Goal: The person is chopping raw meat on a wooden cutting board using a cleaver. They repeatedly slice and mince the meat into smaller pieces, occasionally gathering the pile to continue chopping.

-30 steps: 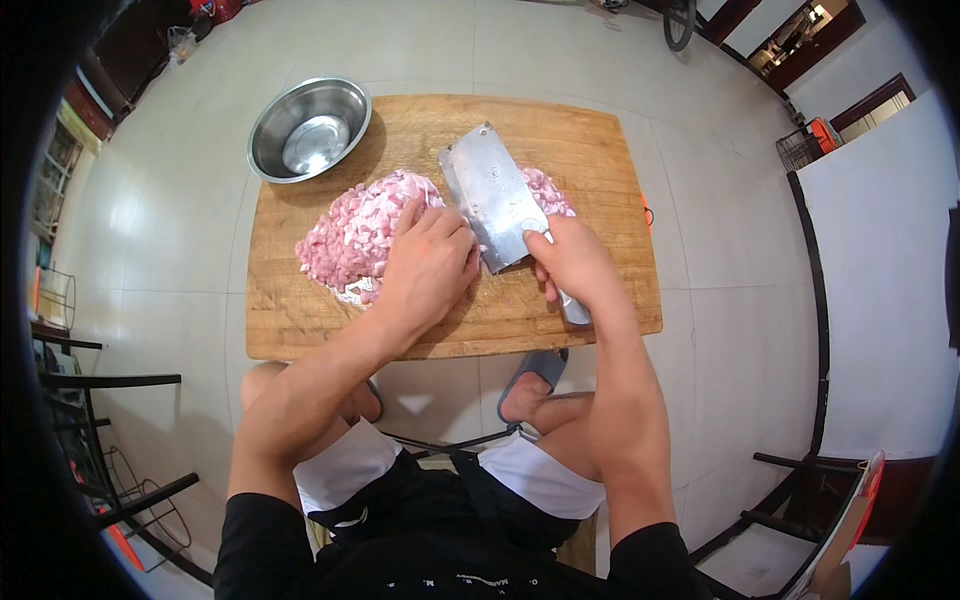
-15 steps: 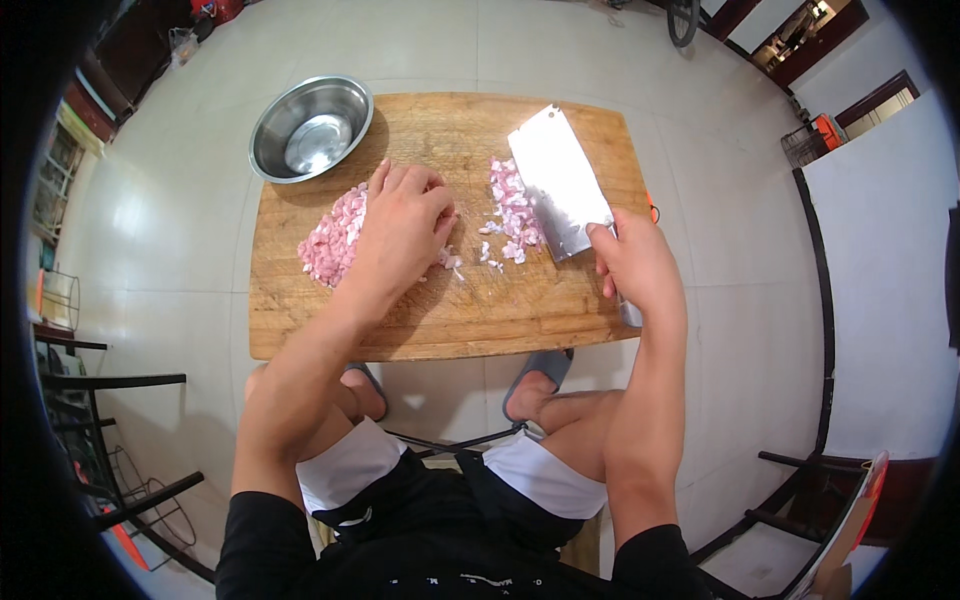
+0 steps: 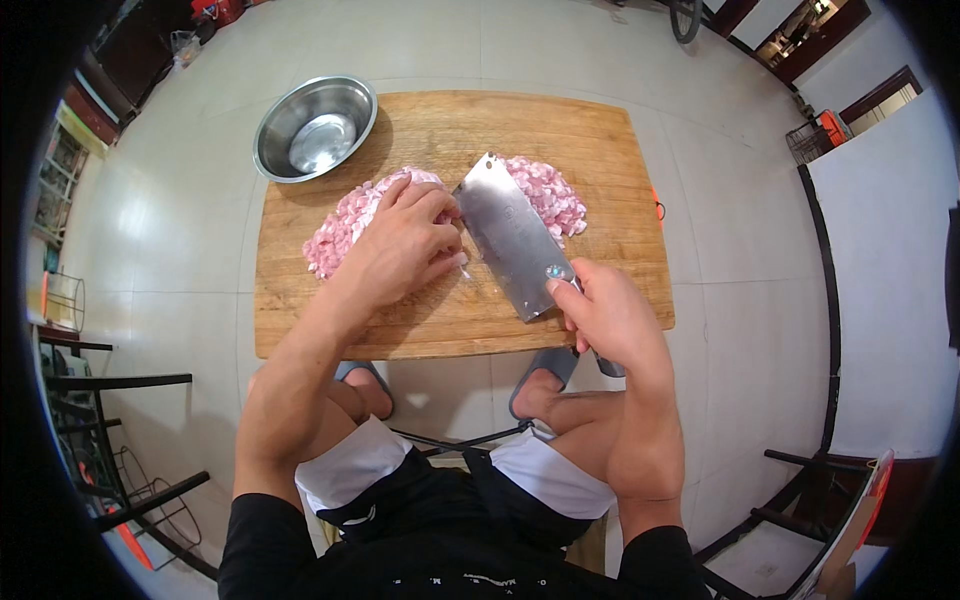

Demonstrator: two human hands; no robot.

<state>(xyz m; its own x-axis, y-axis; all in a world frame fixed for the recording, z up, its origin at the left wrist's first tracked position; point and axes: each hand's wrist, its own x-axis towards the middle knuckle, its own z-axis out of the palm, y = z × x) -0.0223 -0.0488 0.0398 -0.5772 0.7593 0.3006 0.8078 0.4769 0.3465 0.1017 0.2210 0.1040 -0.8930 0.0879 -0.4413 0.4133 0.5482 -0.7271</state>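
On the wooden cutting board lie two heaps of diced pink and white meat. My left hand, fingers curled and tips down, rests at the right end of the left heap. Bits of meat show around its fingertips; what lies under the palm is hidden. My right hand is closed round the handle of a broad metal cleaver, thumb near the blade's heel. The blade slants up to the left, its far corner close to my left fingers. Beyond the blade sits the right heap.
A steel bowl stands at the board's far left corner. Below the board's near edge are my slippered feet. Black metal frames stand at the left, with a white panel at the right.
The cleaver has moved left and toward me, from the right heap's right side to its left. More of that heap now shows. My left hand has stayed nearly in place.
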